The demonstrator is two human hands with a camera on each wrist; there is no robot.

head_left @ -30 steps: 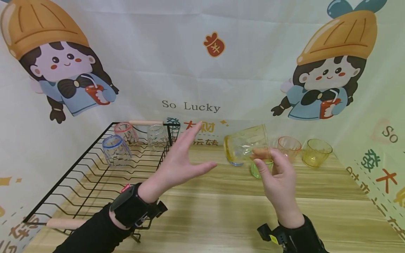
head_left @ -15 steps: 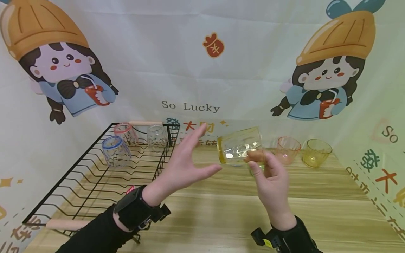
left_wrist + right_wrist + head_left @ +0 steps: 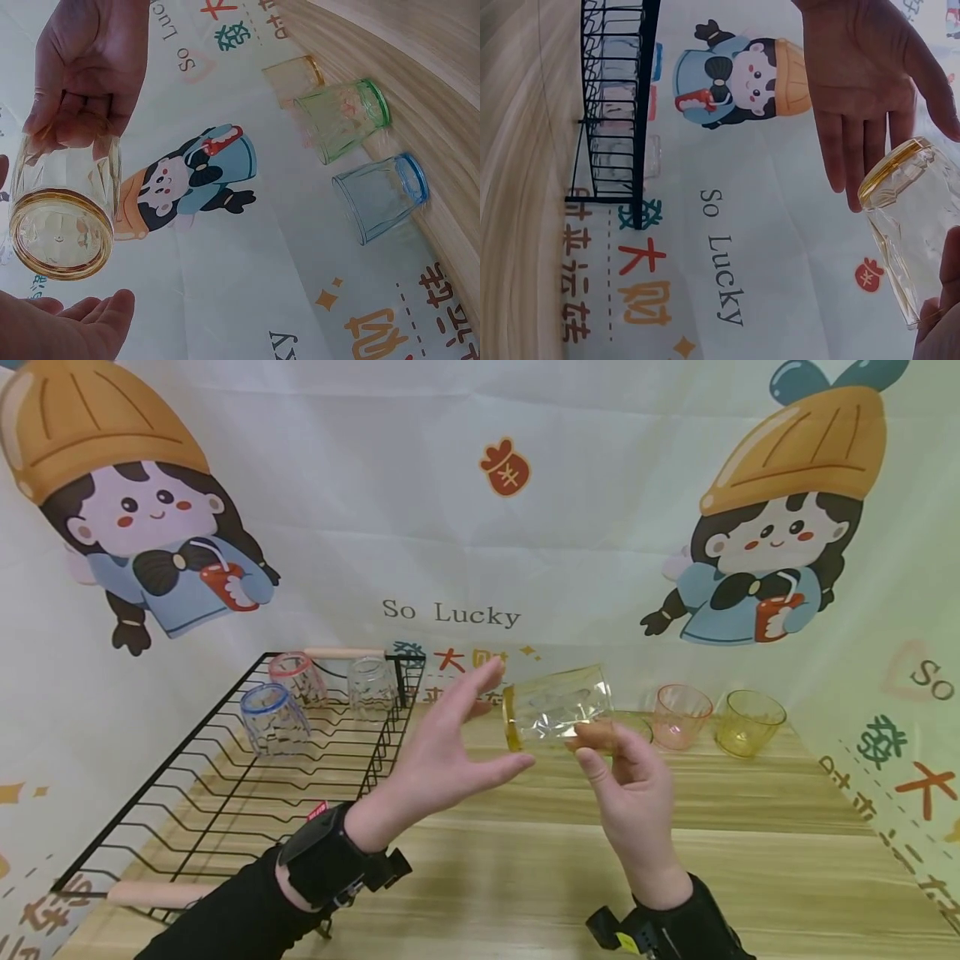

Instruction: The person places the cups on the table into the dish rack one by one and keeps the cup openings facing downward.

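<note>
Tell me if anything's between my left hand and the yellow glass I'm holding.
Nothing visible stands between your left hand and the held yellow glass; its base faces that hand, while your right hand grips near the other end.

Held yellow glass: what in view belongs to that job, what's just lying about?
Likely job:
held yellow glass
right hand, gripping it
left hand, near glass base
wire rack
inverted glasses

Just about (glasses maybe waiting):
green glass
blue glass
red glass
second yellow glass
printed backdrop
</note>
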